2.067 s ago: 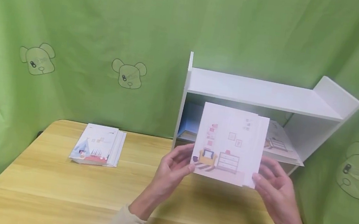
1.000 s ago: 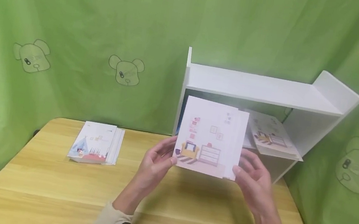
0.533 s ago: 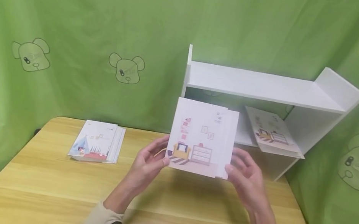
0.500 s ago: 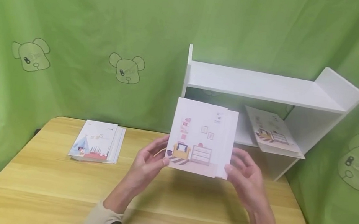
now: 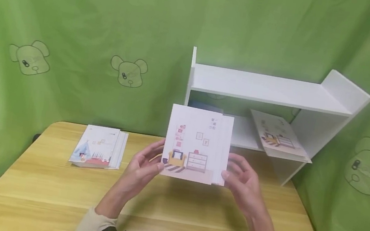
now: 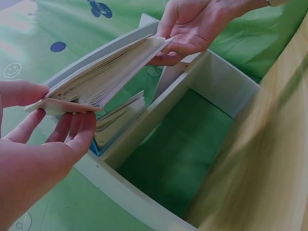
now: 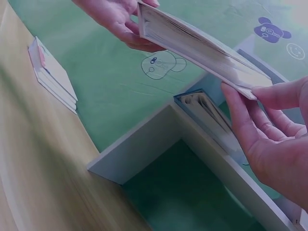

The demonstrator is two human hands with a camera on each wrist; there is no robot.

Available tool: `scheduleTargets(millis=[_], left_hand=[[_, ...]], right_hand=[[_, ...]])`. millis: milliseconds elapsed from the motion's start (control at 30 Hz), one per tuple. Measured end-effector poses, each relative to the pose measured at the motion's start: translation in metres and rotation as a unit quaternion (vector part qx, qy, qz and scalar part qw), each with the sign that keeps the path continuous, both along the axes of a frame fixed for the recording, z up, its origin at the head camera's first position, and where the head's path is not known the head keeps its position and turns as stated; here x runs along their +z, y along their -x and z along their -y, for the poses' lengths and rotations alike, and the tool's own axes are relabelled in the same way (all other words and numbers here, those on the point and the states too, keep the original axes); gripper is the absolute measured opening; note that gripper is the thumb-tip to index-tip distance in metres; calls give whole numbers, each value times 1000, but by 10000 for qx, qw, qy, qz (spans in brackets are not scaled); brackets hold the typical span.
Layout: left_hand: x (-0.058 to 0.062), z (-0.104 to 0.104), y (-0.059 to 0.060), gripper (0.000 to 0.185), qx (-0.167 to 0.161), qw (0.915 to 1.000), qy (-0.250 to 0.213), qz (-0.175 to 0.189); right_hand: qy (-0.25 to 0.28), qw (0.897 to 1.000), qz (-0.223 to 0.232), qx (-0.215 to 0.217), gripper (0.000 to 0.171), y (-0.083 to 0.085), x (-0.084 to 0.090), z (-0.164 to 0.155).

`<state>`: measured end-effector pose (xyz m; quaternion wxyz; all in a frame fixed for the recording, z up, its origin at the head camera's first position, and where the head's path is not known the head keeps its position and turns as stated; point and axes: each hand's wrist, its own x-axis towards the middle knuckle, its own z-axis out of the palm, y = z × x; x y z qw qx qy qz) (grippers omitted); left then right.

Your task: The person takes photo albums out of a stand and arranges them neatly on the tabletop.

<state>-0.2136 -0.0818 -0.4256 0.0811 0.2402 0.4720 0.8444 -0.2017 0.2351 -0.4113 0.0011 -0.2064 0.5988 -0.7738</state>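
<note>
Both hands hold up a white photo album (image 5: 193, 144), its cover printed with a yellow armchair and a chest of drawers. My left hand (image 5: 139, 170) pinches its lower left side, thumb in front and fingers behind. On the opposite side, my right hand (image 5: 242, 186) grips the lower right edge in the same way. Both wrist views show the page edges (image 7: 207, 45) between the covers from below. The album is raised above the table, in front of the white shelf (image 5: 254, 86), and partly hides the shelf's left side.
A similar album (image 5: 280, 135) lies at the right on the shelf's middle board, jutting past its front edge. A blue-covered album (image 7: 207, 113) sits at the shelf's left. White albums (image 5: 97, 146) lie on the wooden table (image 5: 51, 191) at left. Green curtain (image 5: 88, 17) surrounds everything.
Both hands have carried the album leftward and slightly down, away from the shelf's right side. More of the album on the middle board shows now. The grip looks the same.
</note>
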Motion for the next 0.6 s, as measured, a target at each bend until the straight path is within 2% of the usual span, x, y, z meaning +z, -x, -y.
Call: scheduleTargets(millis=[300, 600], left_hand=[[5, 11, 1, 70, -120, 9999, 84, -17], [8, 35, 3, 74, -294, 9992, 255, -85]], right_hand=[[179, 9998, 53, 59, 47, -1, -3, 10], [144, 9997, 143, 128, 47, 0, -3, 27]])
